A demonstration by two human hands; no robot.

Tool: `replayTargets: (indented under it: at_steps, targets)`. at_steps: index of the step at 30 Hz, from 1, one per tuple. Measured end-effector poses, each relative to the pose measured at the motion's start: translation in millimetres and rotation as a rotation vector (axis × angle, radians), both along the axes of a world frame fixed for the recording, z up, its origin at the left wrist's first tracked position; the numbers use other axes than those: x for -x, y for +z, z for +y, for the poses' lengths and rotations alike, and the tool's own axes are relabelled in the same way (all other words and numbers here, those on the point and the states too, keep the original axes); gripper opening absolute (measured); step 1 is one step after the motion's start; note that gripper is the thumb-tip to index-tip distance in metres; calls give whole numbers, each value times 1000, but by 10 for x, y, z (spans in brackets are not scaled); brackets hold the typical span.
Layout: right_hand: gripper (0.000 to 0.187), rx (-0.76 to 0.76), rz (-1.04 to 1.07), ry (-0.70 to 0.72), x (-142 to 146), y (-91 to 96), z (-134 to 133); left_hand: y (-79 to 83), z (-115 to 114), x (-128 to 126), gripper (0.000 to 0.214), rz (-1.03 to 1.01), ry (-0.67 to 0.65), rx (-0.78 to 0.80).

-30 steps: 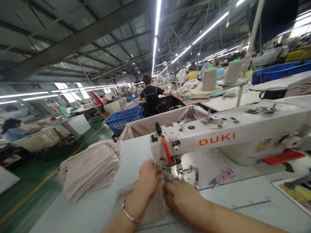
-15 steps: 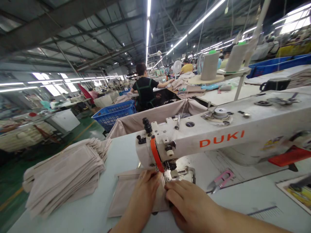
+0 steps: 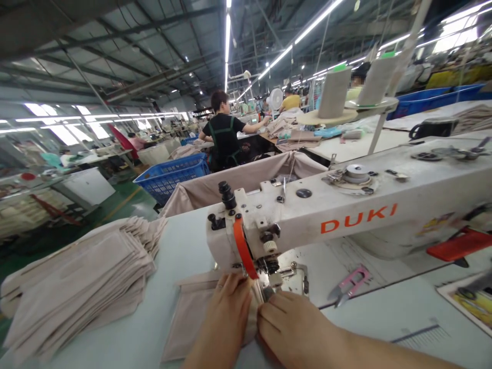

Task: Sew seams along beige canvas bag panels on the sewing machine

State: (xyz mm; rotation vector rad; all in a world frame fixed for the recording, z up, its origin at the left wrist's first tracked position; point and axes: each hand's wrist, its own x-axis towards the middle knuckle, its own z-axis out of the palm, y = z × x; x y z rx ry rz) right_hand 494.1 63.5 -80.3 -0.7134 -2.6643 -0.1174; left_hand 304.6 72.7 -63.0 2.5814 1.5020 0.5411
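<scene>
A beige fabric piece (image 3: 188, 318) lies under the head of a white sewing machine (image 3: 295, 215), by the presser foot. My left hand (image 3: 230, 315) presses on the fabric with its fingers bent and held together, just left of the needle area. Close by on the right, my right hand (image 3: 288, 323) has its fingers curled at the fabric's right edge, and its fingertips are partly hidden. An orange guard (image 3: 244, 246) on the machine head stands just above my left fingertips. The needle itself cannot be made out.
A stack of beige fabric pieces (image 3: 84, 277) lies on the left. Pink thread snips (image 3: 351, 284) rest right of my hands. Behind the machine are a cloth-lined bin (image 3: 230, 182), a blue basket (image 3: 172, 177) and a seated person (image 3: 223, 133). Thread cones (image 3: 333, 95) stand at back right.
The view has shifted slightly, so the stack sits farther left. My right hand's fingers are curled in more at the fabric edge. Both hands stay on the fabric beside the presser foot.
</scene>
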Motion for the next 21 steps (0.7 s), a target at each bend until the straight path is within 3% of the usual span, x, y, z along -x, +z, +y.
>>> replayTargets:
  at_steps: [5, 12, 21]
  targets:
    - [9, -91, 107, 9, -1, -130, -7, -57, -67, 13, 38, 16, -26, -55]
    - [4, -47, 65, -12, -11, -16, 5, -18, 38, 30, 38, -68, -35, -11]
    - [10, -139, 193, 22, -50, -193, -9, -36, -76, -15, 37, -30, -72, -108]
